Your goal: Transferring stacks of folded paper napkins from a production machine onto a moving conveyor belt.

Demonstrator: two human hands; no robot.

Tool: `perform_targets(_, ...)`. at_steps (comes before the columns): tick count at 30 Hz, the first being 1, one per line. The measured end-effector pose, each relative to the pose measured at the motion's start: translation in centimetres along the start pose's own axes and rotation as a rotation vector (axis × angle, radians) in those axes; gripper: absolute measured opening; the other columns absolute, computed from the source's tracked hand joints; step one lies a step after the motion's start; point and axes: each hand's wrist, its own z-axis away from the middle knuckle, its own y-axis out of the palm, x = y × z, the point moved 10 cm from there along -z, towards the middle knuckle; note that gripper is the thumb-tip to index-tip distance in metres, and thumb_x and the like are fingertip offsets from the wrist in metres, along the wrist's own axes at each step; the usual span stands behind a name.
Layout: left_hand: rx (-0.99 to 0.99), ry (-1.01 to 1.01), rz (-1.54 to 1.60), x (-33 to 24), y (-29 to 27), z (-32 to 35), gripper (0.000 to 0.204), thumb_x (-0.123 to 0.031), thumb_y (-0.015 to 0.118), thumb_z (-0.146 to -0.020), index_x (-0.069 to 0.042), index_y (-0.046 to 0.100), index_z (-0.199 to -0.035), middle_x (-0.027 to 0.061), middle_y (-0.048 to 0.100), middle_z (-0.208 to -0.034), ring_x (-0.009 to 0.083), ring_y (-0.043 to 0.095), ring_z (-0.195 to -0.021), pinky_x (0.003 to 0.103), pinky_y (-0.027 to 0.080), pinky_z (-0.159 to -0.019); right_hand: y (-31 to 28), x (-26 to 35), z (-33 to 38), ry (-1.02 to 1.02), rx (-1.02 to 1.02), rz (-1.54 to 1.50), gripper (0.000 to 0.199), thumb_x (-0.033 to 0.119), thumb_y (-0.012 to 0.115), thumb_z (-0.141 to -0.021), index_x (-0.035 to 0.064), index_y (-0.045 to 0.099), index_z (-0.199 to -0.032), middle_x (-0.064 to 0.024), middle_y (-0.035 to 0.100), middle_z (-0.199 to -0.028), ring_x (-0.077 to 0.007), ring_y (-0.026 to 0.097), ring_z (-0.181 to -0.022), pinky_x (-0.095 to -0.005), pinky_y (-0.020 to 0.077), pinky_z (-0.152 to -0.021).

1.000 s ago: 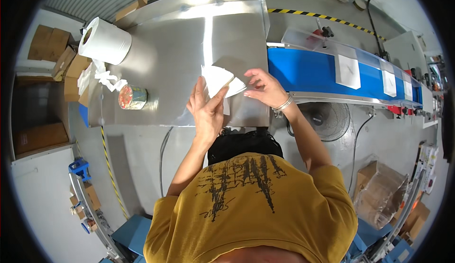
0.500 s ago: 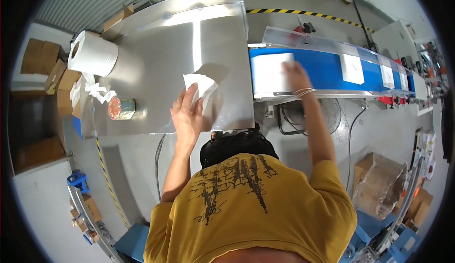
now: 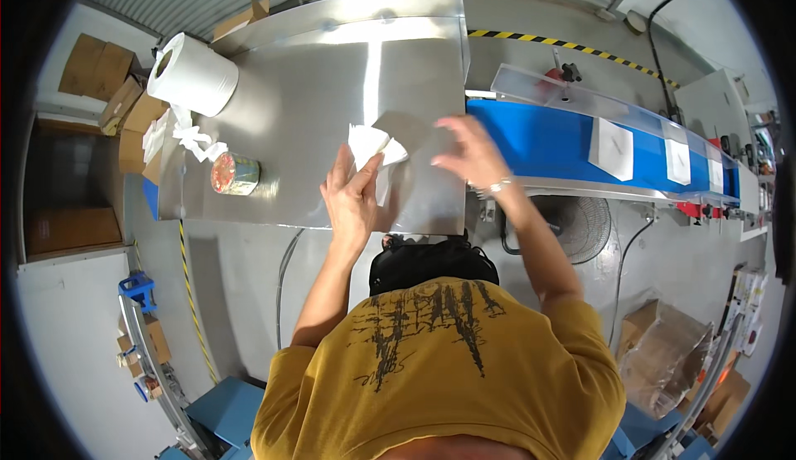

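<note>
My left hand (image 3: 348, 199) grips a small fanned bundle of thin white sheets or pouches (image 3: 369, 139) between thumb and fingers, just above the steel table (image 3: 298, 104). Whether they are paper or film I cannot tell. To the right, my right hand (image 3: 477, 155) hangs open over the table's right edge, fingers apart and a little blurred, with nothing in it. Beyond it runs a blue conveyor belt (image 3: 531, 141), where several flat white pieces lie in a row, the nearest (image 3: 612, 150) bearing a dark mark.
A large white roll (image 3: 195, 75) stands at the table's back left, with crumpled white scraps (image 3: 196, 139) and a round patterned can or tape roll (image 3: 235, 174) in front. A clear guard (image 3: 531, 83) edges the belt. A fan (image 3: 572, 228) sits below it.
My right hand has left the belt and come left toward the bundle, fingers spread. The white piece it touched is gone from the belt's near end; the row appears to have moved right.
</note>
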Motion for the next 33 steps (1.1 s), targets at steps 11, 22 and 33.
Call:
perform_targets(11, -0.012, -0.088, 0.116, 1.8, -1.3, -1.2, 0.047, -0.009, 0.064, -0.082, -0.014, 0.053, -0.127, 0.0223, 0.062, -0.105, 0.0381, 0.061, -0.092, 0.043, 0.05, -0.079, 3.7, -9.6, 1.5, 0.287, 0.053, -0.645, 0.036, 0.026, 0.063, -0.089, 0.0008, 0.052, -0.112, -0.0047, 0.06, -0.096, -0.0097, 0.054, -0.085, -0.0265, 0.0459, -0.078)
perform_targets(22, 0.049, -0.065, 0.095, 0.0, -0.3, -0.3, 0.037, -0.005, 0.062, -0.082, -0.015, 0.061, -0.118, 0.0174, 0.063, -0.105, 0.0336, 0.062, -0.089, 0.039, 0.05, -0.077, -20.2, -12.8, 9.2, 0.656, -0.738, 1.113, 0.067, 0.05, 0.068, -0.074, 0.0094, 0.05, -0.124, -0.0149, 0.055, -0.119, -0.0347, 0.05, -0.11, -0.0439, 0.0413, -0.088)
perform_targets(33, 0.027, -0.077, 0.215, 1.0, 1.0, 0.5, 0.029, -0.009, 0.066, -0.08, -0.019, 0.069, -0.108, 0.0248, 0.054, -0.122, 0.0357, 0.058, -0.104, 0.042, 0.046, -0.09, 6.6, 1.5, -2.6, -0.197, 0.282, -0.257, 0.048, 0.015, 0.079, -0.069, 0.0098, 0.056, -0.111, -0.0079, 0.05, -0.121, -0.0242, 0.046, -0.116, -0.0346, 0.0376, -0.099)
